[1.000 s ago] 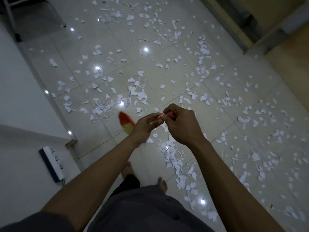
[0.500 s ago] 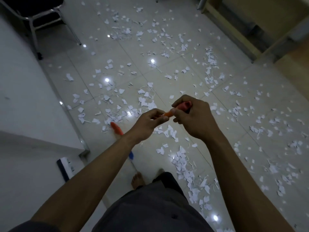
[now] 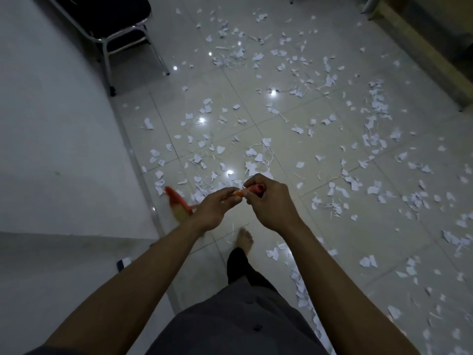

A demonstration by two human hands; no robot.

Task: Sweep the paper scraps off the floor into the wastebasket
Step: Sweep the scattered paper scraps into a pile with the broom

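White paper scraps (image 3: pixel 258 155) lie scattered over most of the pale tiled floor (image 3: pixel 294 139), thickest ahead and to the right. Both hands hold an orange-red broom handle (image 3: pixel 252 189) at its top end. My right hand (image 3: pixel 271 201) is wrapped around the tip, and my left hand (image 3: pixel 216 207) pinches the handle just below it. The broom head (image 3: pixel 178 204), red with pale bristles, is blurred low on the left next to the wall base. No wastebasket is in view.
A white wall (image 3: pixel 56 139) runs along the left. A black chair with metal legs (image 3: pixel 110 29) stands at the top left. A wooden furniture base (image 3: pixel 432 62) sits at the top right. My bare foot (image 3: pixel 244 238) is on the tiles below my hands.
The view has tilted and advanced, so the chair is now in sight. The broom head has swung left toward the wall. Both hands keep their grip on the handle.
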